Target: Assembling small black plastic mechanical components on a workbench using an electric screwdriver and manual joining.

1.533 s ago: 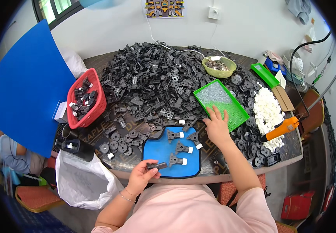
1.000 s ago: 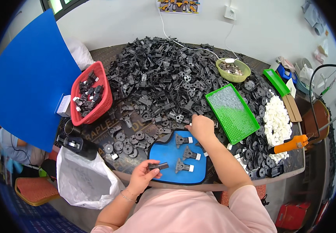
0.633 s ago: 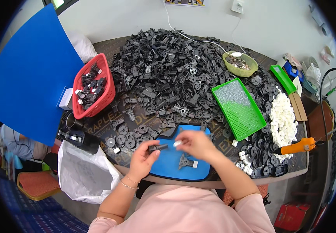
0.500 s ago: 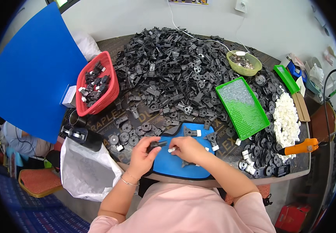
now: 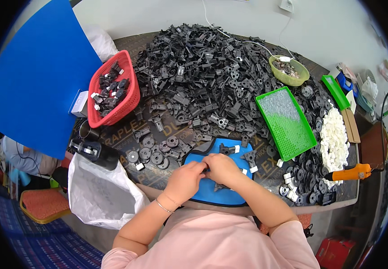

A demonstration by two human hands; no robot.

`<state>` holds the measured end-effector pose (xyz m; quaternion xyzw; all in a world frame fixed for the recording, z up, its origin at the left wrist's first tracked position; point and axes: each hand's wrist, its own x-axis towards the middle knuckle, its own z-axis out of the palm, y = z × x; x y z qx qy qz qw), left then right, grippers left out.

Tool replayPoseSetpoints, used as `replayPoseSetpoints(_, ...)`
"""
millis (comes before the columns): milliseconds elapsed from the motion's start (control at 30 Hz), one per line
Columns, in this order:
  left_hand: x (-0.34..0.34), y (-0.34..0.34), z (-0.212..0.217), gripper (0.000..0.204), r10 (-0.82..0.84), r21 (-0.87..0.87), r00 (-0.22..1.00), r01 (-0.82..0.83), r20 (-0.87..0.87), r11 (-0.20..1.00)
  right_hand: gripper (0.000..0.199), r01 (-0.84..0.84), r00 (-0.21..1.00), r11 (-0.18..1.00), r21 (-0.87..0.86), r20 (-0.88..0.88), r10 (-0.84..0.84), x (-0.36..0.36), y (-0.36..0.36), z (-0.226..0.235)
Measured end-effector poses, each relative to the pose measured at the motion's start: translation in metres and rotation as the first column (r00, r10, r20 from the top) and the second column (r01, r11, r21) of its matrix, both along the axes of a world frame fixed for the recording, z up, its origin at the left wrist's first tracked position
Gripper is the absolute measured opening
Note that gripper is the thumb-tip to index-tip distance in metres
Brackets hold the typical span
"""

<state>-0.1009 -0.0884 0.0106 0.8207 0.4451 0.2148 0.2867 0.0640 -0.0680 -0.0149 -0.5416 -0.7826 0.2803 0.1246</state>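
My left hand [image 5: 183, 181] and my right hand [image 5: 222, 168] meet above a blue mat [image 5: 203, 195] at the table's front edge. Closed fingers of the left hold a black plastic part [image 5: 206, 171], of which only a dark bit shows. My right fingers press together against it; whatever they pinch is hidden. On the mat beyond my right hand lies a black bracket with a white end [image 5: 228, 149]. Another white-tipped bracket [image 5: 250, 158] lies at the mat's right edge. A further dark part [image 5: 220, 186] is partly covered by my right wrist.
A large heap of black brackets [image 5: 203, 67] fills the back. Black wheels [image 5: 156, 158] lie left of the mat. A red basket [image 5: 135, 96] holds parts. Rightward are a green tray [image 5: 288, 145] with small metal pieces, white pieces [image 5: 335, 139] and an orange-handled tool [image 5: 348, 173].
My hands have come together; the black part and the small white piece, seen apart before, are now mostly covered by fingers. The whole view has shifted slightly.
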Motion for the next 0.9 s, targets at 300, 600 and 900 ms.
replayPoseSetpoints(300,0.017,0.002,0.003,0.016,-0.020,0.054,0.955,0.038,-0.296,0.998,0.029,-0.009,0.986,1.000,0.000,-0.165,0.008,0.030,0.013,0.044)
replayPoseSetpoints(600,-0.007,-0.005,-0.026,0.041,0.068,-0.325,0.994,-0.036,0.089,0.945,0.025,-0.188,0.935,0.959,0.213,0.336,0.109,0.001,0.083,0.010)
replayPoseSetpoints(900,-0.001,-0.007,-0.021,0.044,0.173,-0.143,0.984,-0.167,0.033,0.976,0.025,0.045,0.981,0.909,0.414,0.154,-0.119,0.012,0.092,0.011)
